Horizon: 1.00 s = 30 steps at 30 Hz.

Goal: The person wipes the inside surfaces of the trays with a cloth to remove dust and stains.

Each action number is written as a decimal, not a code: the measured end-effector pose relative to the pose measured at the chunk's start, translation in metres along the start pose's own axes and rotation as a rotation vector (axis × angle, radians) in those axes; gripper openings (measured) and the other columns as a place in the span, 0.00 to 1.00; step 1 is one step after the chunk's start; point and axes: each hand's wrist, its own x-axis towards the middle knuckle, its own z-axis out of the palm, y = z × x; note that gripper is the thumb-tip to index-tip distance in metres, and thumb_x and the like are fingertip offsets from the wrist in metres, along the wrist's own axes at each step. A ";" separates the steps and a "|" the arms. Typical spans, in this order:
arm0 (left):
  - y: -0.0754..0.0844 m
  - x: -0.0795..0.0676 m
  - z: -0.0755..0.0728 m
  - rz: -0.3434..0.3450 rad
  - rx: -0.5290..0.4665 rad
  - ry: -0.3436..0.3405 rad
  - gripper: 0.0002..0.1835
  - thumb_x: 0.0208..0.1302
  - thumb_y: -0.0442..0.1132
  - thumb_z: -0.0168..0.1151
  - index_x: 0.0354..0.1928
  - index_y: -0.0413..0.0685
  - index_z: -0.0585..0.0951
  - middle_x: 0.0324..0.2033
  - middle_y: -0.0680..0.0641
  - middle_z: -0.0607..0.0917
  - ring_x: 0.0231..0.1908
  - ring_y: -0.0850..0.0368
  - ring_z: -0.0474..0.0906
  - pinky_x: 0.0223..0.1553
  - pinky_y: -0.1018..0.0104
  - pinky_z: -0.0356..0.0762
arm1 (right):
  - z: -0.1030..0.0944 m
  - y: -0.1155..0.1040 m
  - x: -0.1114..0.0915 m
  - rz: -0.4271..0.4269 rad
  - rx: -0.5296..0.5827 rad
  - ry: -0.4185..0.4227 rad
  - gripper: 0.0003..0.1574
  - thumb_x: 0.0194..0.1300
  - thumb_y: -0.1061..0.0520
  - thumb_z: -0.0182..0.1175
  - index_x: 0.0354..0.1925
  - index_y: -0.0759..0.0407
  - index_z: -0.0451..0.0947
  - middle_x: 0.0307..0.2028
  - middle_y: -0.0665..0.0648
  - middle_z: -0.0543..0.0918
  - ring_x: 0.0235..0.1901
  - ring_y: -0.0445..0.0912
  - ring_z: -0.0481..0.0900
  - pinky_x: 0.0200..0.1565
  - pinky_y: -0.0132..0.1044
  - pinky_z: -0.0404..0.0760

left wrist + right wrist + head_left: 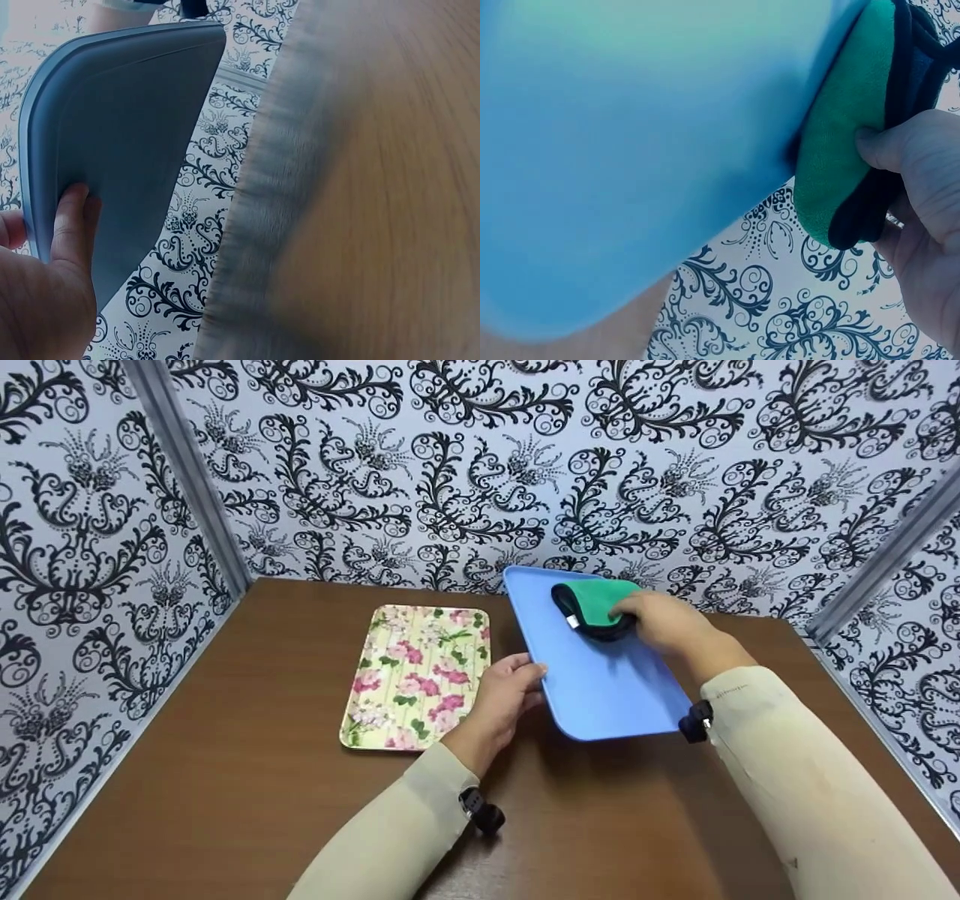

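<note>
A blue tray (615, 690) is held tilted above the table, its inner face toward the head camera. My left hand (510, 690) grips its left edge; in the left wrist view, fingers of the left hand (45, 292) lie against the underside of the tray (127, 142). My right hand (664, 622) holds a folded green cloth (600, 596) with black edging and a small white tag against the upper part of the tray. In the right wrist view, the thumb of the right hand (937, 180) presses on the green cloth (840, 142).
A second tray (420, 675) with a pink floral pattern lies flat on the brown wooden table (225, 780), left of the blue tray. Patterned black-and-white walls (465, 472) stand behind and at both sides of the table.
</note>
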 end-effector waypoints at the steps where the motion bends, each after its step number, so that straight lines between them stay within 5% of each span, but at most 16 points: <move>1: 0.000 0.000 0.001 0.000 0.000 -0.001 0.16 0.69 0.33 0.60 0.56 0.32 0.81 0.41 0.43 0.89 0.38 0.57 0.86 0.43 0.64 0.87 | 0.000 0.000 0.002 0.005 -0.003 -0.003 0.26 0.68 0.72 0.52 0.60 0.60 0.81 0.60 0.66 0.83 0.64 0.66 0.77 0.70 0.61 0.71; 10: 0.000 -0.002 0.004 -0.022 0.023 -0.003 0.16 0.70 0.33 0.61 0.56 0.34 0.83 0.41 0.42 0.89 0.38 0.57 0.86 0.43 0.64 0.87 | 0.000 -0.009 0.011 0.084 0.018 -0.035 0.28 0.68 0.70 0.52 0.63 0.58 0.80 0.62 0.65 0.83 0.64 0.67 0.76 0.69 0.64 0.70; 30: -0.003 -0.003 0.002 0.004 0.008 -0.015 0.17 0.68 0.32 0.60 0.56 0.32 0.82 0.40 0.43 0.89 0.37 0.58 0.86 0.44 0.63 0.88 | 0.010 -0.053 0.028 -0.065 -0.018 0.065 0.29 0.64 0.73 0.52 0.59 0.56 0.84 0.53 0.63 0.86 0.56 0.61 0.83 0.63 0.56 0.78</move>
